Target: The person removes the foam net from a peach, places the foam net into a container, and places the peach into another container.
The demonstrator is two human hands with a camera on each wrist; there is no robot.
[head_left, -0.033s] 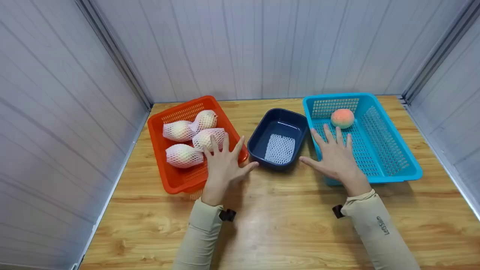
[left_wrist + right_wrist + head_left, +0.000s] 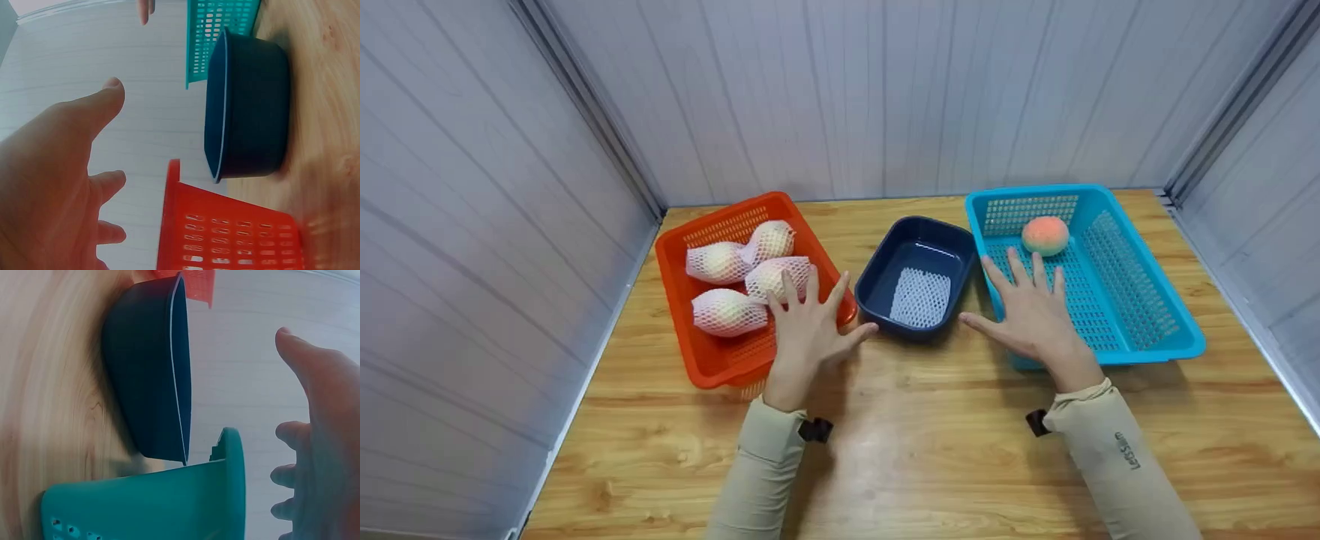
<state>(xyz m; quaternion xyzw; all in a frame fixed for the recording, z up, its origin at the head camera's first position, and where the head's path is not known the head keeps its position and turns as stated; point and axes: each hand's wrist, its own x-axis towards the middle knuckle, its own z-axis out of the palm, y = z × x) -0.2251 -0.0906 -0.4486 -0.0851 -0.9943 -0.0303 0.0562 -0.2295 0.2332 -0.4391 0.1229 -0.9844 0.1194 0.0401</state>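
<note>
I see the left hand (image 2: 806, 334), fingers spread and released, near the orange-red perforated plastic basket (image 2: 709, 371) holding four foam-netted round fruits (image 2: 727, 312); the right hand (image 2: 1035, 319), likewise loose, near the turquoise perforated plastic basket (image 2: 1132, 292) holding one round peach-pink fruit (image 2: 1045, 236); between, a navy rectangular tub (image 2: 930, 259)

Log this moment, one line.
left hand: spread near red basket; right hand: spread near blue basket; held: nothing; peach: in blue basket
</note>
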